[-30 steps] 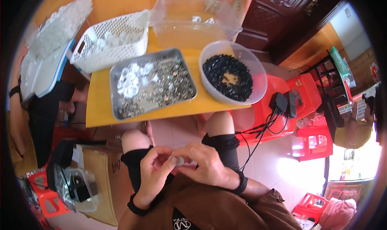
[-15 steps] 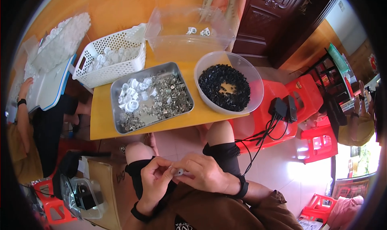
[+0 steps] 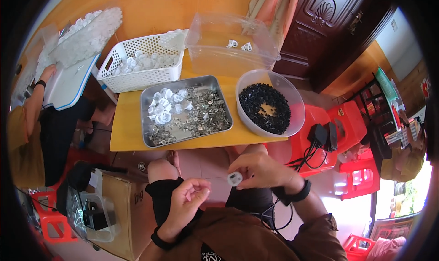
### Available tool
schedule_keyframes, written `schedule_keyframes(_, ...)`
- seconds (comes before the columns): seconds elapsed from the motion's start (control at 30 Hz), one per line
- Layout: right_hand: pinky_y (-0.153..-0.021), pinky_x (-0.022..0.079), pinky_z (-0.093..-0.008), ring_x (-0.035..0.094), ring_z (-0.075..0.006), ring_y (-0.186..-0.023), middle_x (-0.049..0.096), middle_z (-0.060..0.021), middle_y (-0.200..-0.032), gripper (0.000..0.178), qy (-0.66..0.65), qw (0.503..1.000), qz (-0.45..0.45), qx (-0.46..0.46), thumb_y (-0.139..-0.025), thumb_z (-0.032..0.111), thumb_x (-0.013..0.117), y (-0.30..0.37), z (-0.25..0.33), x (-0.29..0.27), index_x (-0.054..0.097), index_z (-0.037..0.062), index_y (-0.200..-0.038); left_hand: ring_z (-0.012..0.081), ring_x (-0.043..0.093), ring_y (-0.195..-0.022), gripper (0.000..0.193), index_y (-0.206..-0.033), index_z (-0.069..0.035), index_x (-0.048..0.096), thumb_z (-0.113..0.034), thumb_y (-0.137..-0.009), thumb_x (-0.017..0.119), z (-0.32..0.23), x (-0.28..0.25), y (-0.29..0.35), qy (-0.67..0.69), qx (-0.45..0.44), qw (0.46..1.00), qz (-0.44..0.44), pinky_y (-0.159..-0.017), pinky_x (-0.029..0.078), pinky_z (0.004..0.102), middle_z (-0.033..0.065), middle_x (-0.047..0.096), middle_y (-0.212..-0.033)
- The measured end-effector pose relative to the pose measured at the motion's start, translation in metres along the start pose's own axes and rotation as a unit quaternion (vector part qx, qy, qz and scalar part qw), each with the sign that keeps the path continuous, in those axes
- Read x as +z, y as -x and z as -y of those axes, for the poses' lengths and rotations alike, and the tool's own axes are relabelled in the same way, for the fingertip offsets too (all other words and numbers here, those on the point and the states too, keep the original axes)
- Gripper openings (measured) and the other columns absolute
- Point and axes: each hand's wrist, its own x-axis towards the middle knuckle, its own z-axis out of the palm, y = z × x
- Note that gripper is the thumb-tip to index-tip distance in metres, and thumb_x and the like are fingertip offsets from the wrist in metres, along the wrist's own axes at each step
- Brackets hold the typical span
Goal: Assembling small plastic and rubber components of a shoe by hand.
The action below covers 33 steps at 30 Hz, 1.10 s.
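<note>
Over my lap, my right hand pinches a small round white plastic piece with dark openings in its face. To its left, my left hand is raised with its fingers apart and nothing in it. Beyond them on the table is a metal tray. It holds a heap of white plastic pieces at the left and many small metal parts spread at the right and front. A clear round tub beside the tray holds small black parts.
The yellow table also carries a white perforated basket of translucent pieces and a clear bin with two white pieces. Red stools at right bear black boxes with cables. Another person's hand rests at a white tray.
My hands have come apart. The right hand moved right and forward with the white piece, while the left let go and opened. The view has shifted slightly.
</note>
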Motion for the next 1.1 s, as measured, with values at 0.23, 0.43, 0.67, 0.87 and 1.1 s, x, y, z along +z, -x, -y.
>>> schedule_keyframes(0.23, -0.07, 0.052, -0.0267, 0.064, -0.0154, -0.082, 0.065, -0.0084, -0.091, 0.041, 0.083, 0.973, -0.21, 0.039, -0.075, 0.002, 0.069, -0.071, 0.005, -0.138, 0.058, 0.0001, -0.115, 0.0117, 0.059, -0.079, 0.017, -0.102, 0.003, 0.057, -0.006, -0.089, 0.063, 0.005, -0.003, 0.012, -0.045, -0.032, 0.997, 0.049, -0.072, 0.051, 0.0248, 0.0066, 0.06, -0.091)
schedule_keyframes(0.43, -0.074, 0.052, -0.0297, 0.067, -0.0199, -0.087, 0.066, -0.013, -0.103, 0.047, 0.112, 0.905, -0.405, -0.073, -0.074, 0.003, 0.066, -0.115, 0.0, -0.14, 0.056, 0.0005, -0.12, 0.0112, 0.059, -0.08, 0.017, -0.103, 0.003, 0.057, -0.007, -0.09, 0.062, 0.002, -0.006, 0.019, -0.03, -0.017, 0.999, 0.03, -0.072, 0.05, 0.0244, 0.0063, 0.061, -0.09)
schedule_keyframes(0.67, -0.074, 0.052, -0.0272, 0.064, -0.0145, -0.084, 0.066, -0.0089, -0.096, 0.03, 0.162, 0.972, -0.169, -0.019, -0.077, -0.002, 0.063, -0.092, -0.008, -0.049, 0.063, 0.0007, -0.107, 0.0076, 0.059, -0.078, 0.017, -0.101, -0.001, 0.063, -0.01, -0.087, 0.065, 0.0, -0.01, 0.008, -0.063, 0.006, 0.998, 0.011, -0.067, 0.049, 0.0216, 0.0033, 0.062, -0.093)
schedule_keyframes(0.87, -0.071, 0.052, -0.0319, 0.065, -0.0233, -0.076, 0.067, -0.0132, -0.09, 0.023, 0.238, 0.966, -0.069, -0.076, -0.077, 0.004, 0.06, -0.121, -0.027, -0.034, 0.066, 0.0021, -0.099, 0.0084, 0.06, -0.081, 0.018, -0.102, -0.001, 0.063, -0.01, -0.087, 0.064, -0.006, -0.011, 0.009, -0.102, 0.022, 0.994, 0.028, -0.07, 0.05, 0.0221, 0.0038, 0.063, -0.096)
schedule_keyframes(1.1, -0.077, 0.05, -0.0402, 0.063, -0.0315, -0.087, 0.065, -0.0137, -0.093, 0.02, 0.351, 0.924, -0.123, -0.092, -0.076, 0.01, 0.06, -0.187, -0.04, -0.007, 0.067, 0.0071, -0.094, 0.0091, 0.058, -0.075, 0.02, -0.105, 0.003, 0.058, -0.009, -0.09, 0.062, -0.006, -0.023, 0.011, -0.055, 0.01, 0.998, 0.017, -0.066, 0.05, 0.0231, 0.0053, 0.058, -0.097)
